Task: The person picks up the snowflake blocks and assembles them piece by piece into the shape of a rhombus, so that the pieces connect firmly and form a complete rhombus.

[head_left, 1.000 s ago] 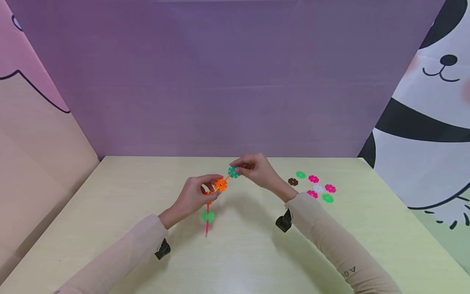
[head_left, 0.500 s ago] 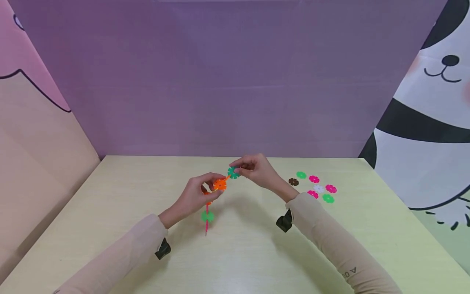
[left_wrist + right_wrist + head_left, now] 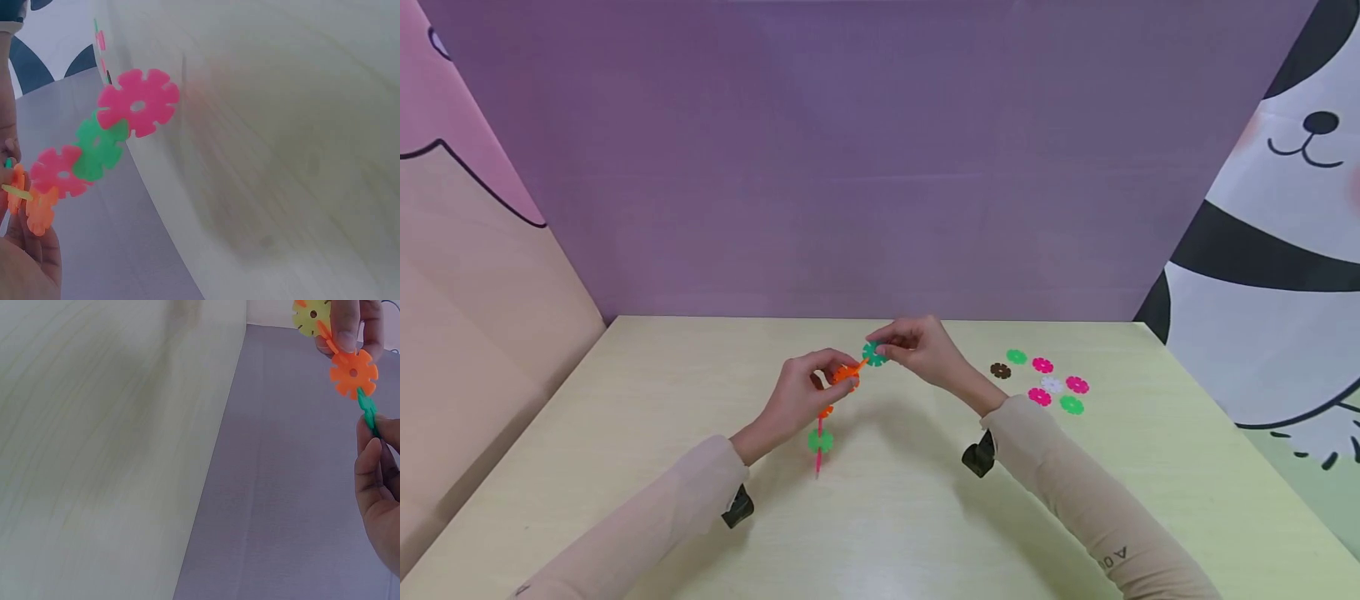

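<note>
A chain of notched, flower-shaped plastic discs hangs over the table between the hands. My left hand (image 3: 797, 396) pinches it at an orange disc (image 3: 844, 377) with thumb and fingers. My right hand (image 3: 921, 350) pinches a teal disc (image 3: 874, 355) at the chain's upper end; this disc meets an orange disc (image 3: 354, 373) in the right wrist view. A yellow disc (image 3: 310, 317) shows beyond the left fingers there. Below the left hand hang a green disc (image 3: 820, 441) and pink discs, the lowest pink disc (image 3: 153, 109) clearest in the left wrist view. Fingers partly hide the held discs.
Loose discs lie at the table's right: brown (image 3: 1001, 371), white (image 3: 1052, 384), two green ones and several pink ones, such as a pink disc (image 3: 1077, 385). The pale table (image 3: 880, 517) ends at a purple backdrop (image 3: 880, 167).
The orange disc in my left fingers has turned from nearly face-on to tilted. The chain's hanging end has drifted slightly left. My right hand keeps its pinch on the teal disc.
</note>
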A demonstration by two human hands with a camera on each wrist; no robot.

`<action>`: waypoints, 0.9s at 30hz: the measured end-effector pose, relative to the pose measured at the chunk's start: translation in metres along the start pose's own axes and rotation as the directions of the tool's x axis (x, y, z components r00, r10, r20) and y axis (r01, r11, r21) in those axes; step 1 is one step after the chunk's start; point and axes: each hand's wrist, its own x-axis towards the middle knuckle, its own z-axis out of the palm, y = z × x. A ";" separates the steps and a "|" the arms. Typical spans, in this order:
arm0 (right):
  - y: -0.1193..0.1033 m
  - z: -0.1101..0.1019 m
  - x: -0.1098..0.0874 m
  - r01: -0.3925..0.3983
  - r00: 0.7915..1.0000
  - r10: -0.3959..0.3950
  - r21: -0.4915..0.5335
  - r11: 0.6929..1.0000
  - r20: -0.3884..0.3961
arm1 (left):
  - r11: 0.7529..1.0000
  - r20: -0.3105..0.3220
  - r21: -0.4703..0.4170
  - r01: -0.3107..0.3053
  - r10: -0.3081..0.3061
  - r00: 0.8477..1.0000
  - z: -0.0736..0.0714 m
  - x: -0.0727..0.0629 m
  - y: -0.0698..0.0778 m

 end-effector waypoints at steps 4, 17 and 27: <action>0.003 0.001 0.001 -0.004 1.000 0.004 0.014 1.000 -0.005 | 1.000 0.009 -0.019 -0.002 0.002 1.000 -0.001 0.000 -0.001; 0.014 0.001 0.002 0.018 0.999 -0.019 0.021 1.000 0.031 | 1.000 0.033 0.011 0.004 -0.004 0.999 -0.004 0.000 0.000; 0.011 0.003 0.001 0.015 0.999 -0.017 0.044 0.999 0.038 | 1.000 0.050 0.014 0.002 -0.002 0.999 -0.005 0.002 0.004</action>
